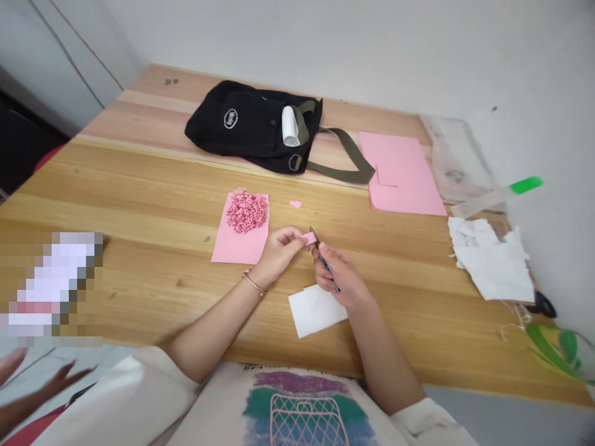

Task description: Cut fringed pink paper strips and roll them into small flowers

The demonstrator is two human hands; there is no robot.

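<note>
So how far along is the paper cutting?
Looks done: the pink fringed heap on the small pink sheet. In hand: the left hand pinches a pink strip at the scissors in the right hand. Remaining: that strip, probably, and perhaps the large pink paper; no total shows.

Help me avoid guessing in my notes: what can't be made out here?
Small pink strip: head view, one end covered by the left hand.
Cutting tool: head view, handles mostly hidden by the right hand.
White paper: head view, right side hidden by that hand.
Black bag: head view, contents hidden by its cloth.
Pixelated object: head view, details blurred out.
</note>
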